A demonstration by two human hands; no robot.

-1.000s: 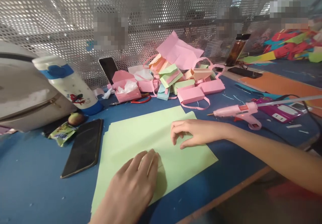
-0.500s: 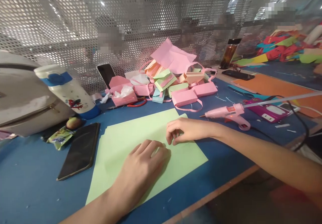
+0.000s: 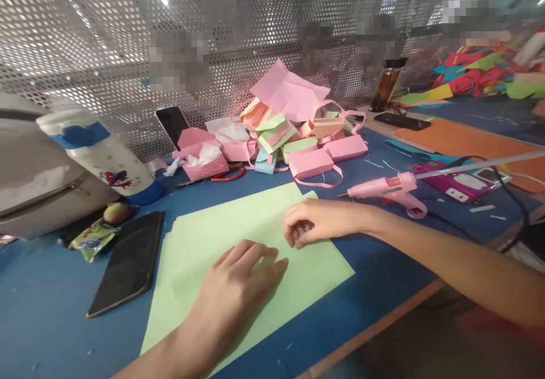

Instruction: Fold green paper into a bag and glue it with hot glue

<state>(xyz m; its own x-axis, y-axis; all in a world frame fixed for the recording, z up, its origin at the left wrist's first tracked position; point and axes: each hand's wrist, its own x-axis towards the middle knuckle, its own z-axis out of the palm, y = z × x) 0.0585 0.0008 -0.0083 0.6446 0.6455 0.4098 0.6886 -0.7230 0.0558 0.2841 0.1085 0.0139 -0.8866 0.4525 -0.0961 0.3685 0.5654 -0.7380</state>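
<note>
Sheets of light green paper (image 3: pixel 196 242) lie stacked a little unevenly on the blue table in front of me. My left hand (image 3: pixel 238 288) rests on the paper, palm down, its fingers extended and the thumb spread away from them. To its upper right, my right hand (image 3: pixel 313 223) is at the far right part of the paper. Its fingers curl loosely, with a gap to the thumb and nothing visible between them. A raised, rolled bit of green paper edge (image 3: pixel 310 195) shows just behind the right hand.
A pink glue gun (image 3: pixel 385 191) with a long stick lies beyond my right forearm. Pink and green paper boxes (image 3: pixel 310 163) are heaped at the back, near red-handled scissors (image 3: pixel 230 175). Left stand a bottle (image 3: pixel 106 157) and a dark phone (image 3: pixel 128 265). A purple power strip (image 3: pixel 457 186) lies right.
My left thumb and fingers have spread further apart. The right hand has barely moved on the paper, and the view has shifted slightly.
</note>
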